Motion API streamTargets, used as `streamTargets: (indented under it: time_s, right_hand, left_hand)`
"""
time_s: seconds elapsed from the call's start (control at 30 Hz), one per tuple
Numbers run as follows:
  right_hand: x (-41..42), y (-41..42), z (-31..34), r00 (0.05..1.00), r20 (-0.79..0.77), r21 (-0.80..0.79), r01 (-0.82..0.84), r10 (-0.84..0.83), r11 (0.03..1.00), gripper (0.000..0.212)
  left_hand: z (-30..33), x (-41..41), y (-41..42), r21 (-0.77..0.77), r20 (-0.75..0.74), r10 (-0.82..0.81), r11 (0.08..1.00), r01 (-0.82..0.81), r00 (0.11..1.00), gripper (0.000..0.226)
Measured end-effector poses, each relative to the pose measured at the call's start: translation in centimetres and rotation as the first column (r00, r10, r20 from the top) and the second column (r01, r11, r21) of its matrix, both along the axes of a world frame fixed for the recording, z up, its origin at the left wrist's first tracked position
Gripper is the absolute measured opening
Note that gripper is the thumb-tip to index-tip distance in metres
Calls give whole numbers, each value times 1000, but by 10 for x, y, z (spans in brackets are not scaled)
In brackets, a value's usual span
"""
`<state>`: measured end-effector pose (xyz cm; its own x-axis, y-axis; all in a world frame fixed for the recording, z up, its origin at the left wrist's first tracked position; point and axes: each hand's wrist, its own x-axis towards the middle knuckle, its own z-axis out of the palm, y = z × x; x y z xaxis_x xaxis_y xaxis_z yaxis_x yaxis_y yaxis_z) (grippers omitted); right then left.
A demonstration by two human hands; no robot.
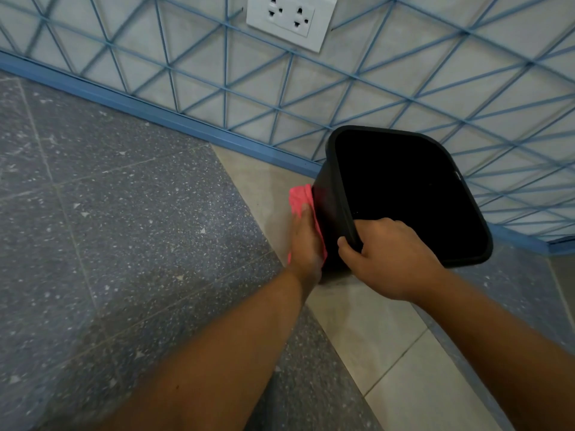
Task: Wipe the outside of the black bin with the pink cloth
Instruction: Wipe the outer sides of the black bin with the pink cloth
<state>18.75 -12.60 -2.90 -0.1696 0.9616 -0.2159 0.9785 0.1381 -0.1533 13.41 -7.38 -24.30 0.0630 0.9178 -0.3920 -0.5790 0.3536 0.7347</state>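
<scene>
The left hand (306, 241) is pressing the pink cloth (299, 200) flat-fingered against the black bin (329, 206)'s outer wall at nine o'clock. The right hand (385, 256) is gripping the rim at six o'clock, steadying the bin on the floor (124, 244).

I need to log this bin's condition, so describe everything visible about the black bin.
The black bin is a smooth, plastic-looking tub with a rounded-rectangular mouth and a rolled rim. Its dark inside shows no contents. It stands on the pale floor tile by the blue-patterned wall, tipped so its mouth faces the camera. The right hand grips its near rim; the left hand presses the pink cloth flat against its outer left wall.
</scene>
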Motion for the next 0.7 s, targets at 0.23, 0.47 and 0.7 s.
streamTargets:
  time_s: [0.23,0.47,0.7]
  right_hand:
    - [0,1,-1,1000,5,-5,-10,10,1000,33]
    - [0,-1,1,1000,1,-22,-25,25,999,34]
    - [-1,1,2,1000,-12,-20,-12,12,1000,35]
  left_hand:
    - [-1,2,-2,59,73,29,998,-33,997,84]
    - [35,-7,-33,176,60,73,981,-82,996,65]
    - [51,-5,-28,40,114,33,998,-38,993,64]
